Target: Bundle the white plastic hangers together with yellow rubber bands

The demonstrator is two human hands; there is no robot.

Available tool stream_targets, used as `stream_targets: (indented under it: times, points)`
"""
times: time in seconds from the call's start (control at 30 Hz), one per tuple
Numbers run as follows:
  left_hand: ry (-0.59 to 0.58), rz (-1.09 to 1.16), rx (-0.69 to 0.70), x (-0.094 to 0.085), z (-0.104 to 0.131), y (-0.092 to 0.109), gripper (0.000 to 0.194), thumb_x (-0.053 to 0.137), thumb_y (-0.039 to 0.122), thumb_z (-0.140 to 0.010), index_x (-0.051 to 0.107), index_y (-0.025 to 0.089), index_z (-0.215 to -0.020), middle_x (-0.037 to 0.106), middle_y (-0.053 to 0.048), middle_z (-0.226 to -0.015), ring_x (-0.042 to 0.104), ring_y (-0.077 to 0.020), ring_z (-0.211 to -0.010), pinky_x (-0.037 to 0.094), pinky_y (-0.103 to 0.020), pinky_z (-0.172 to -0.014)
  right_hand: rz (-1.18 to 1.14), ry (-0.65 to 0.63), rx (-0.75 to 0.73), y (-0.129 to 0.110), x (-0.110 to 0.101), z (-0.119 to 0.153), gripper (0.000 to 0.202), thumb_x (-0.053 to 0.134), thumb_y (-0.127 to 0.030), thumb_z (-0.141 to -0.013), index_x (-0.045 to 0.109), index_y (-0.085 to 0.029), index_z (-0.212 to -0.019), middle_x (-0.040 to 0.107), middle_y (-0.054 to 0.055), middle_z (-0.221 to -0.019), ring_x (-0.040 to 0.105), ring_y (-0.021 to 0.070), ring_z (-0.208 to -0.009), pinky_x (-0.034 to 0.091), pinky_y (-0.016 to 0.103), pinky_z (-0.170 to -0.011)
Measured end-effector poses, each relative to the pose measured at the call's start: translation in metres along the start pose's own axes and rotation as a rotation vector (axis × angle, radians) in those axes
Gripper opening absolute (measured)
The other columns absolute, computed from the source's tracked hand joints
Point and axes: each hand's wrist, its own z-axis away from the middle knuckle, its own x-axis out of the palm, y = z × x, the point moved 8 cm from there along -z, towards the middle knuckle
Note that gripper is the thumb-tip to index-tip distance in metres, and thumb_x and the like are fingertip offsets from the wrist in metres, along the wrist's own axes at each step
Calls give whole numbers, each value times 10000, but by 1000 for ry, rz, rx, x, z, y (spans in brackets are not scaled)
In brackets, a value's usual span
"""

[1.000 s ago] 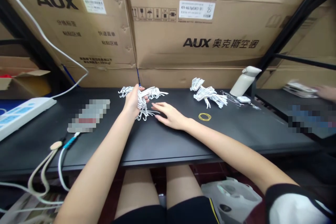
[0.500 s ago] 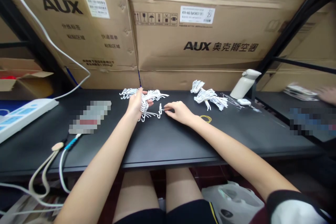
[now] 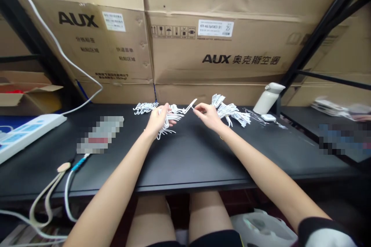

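Note:
My left hand (image 3: pixel 159 120) is closed round a bunch of thin white strips (image 3: pixel 174 116) with curled ends, above the black table. To its right, my right hand (image 3: pixel 206 115) pinches one white piece (image 3: pixel 189 105) between thumb and fingertips. More white hooked strips (image 3: pixel 142 108) lie behind and left of my left hand. Beyond my right hand lies a pile of bundled white strips (image 3: pixel 228 110).
A white bottle (image 3: pixel 268 98) and a small white case (image 3: pixel 268 117) stand at the back right. A power strip (image 3: pixel 31 133), a blurred flat device (image 3: pixel 101 133) and cables are on the left. Cardboard boxes (image 3: pixel 179 58) rise behind. Another person's hand (image 3: pixel 362 117) shows far right.
My right hand has moved right and slightly up with the white piece. My left hand has shifted a little right and down with its bunch. The view has tilted slightly upward.

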Motion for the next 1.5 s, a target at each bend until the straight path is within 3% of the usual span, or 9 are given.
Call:
stream_targets:
  times: [0.07, 0.13, 0.37, 0.67, 0.8, 1.0, 1.27, 1.33, 1.5]
  points:
    - [-45, -73, 9, 5, 1, -2, 271, 479, 405, -907, 553, 149, -861, 643, -43, -729, 648, -152, -475, 484, -217, -392, -146, 27, 56, 3, -4, -1, 252, 589, -383, -811, 636, -135, -805, 621, 26, -683, 528, 119, -544, 444, 243, -509]
    - [-90, -113, 11, 9, 3, -4, 289, 483, 432, -900, 557, 154, -880, 648, -53, -769, 658, -157, -511, 516, -240, -429, -221, -46, 73, 0, 3, 0, 291, 620, -417, -784, 654, -130, -812, 613, 21, -659, 510, 109, -494, 429, 237, -458]
    - [-181, -184, 41, 17, 7, -7, 346, 523, 486, -858, 598, 167, -969, 664, -99, -886, 674, -216, -762, 585, -319, -576, -242, -170, 15, -19, 22, 9, 262, 646, -376, -776, 692, -119, -788, 635, 28, -673, 517, 100, -517, 430, 235, -508]
    - [-221, -255, 114, 22, 9, -7, 372, 536, 475, -849, 623, 168, -1039, 671, -83, -867, 644, -192, -682, 575, -301, -524, -272, -277, 1, -28, 36, 16, 261, 617, -367, -797, 703, -121, -812, 660, 34, -713, 525, 105, -576, 433, 230, -559]
    - [-214, -240, 103, 23, 12, -5, 359, 565, 463, -826, 644, 179, -1031, 672, -95, -952, 660, -218, -754, 576, -304, -514, -253, -268, -19, -30, 38, 18, 235, 595, -338, -815, 699, -128, -828, 675, 39, -768, 551, 120, -637, 442, 238, -609]
    - [-208, -169, 25, 24, 12, -6, 280, 592, 450, -818, 628, 173, -828, 687, -84, -766, 676, -224, -642, 562, -312, -482, -216, -232, -52, -34, 39, 22, 247, 596, -362, -822, 716, -149, -853, 702, 41, -787, 578, 137, -648, 444, 250, -628]
    - [-304, -151, 82, 31, 18, 3, 289, 660, 435, -771, 627, 172, -886, 680, -63, -780, 679, -208, -636, 564, -293, -475, -106, -138, -184, -52, 33, 26, 188, 566, -272, -835, 708, -156, -794, 690, 41, -727, 573, 129, -614, 453, 255, -649]
    - [-321, -146, 81, 33, 20, 5, 258, 652, 400, -784, 621, 166, -888, 674, -54, -759, 679, -206, -616, 559, -286, -466, -159, -141, -154, -51, 33, 25, 187, 583, -293, -827, 699, -152, -788, 679, 38, -714, 569, 125, -599, 456, 252, -625]
    - [-258, -106, 24, 31, 20, 5, 189, 579, 344, -845, 597, 157, -865, 672, -52, -718, 682, -198, -592, 556, -282, -481, -458, -209, 96, -34, 39, 23, 293, 642, -428, -779, 639, -135, -777, 624, 13, -610, 563, 109, -476, 445, 216, -453]
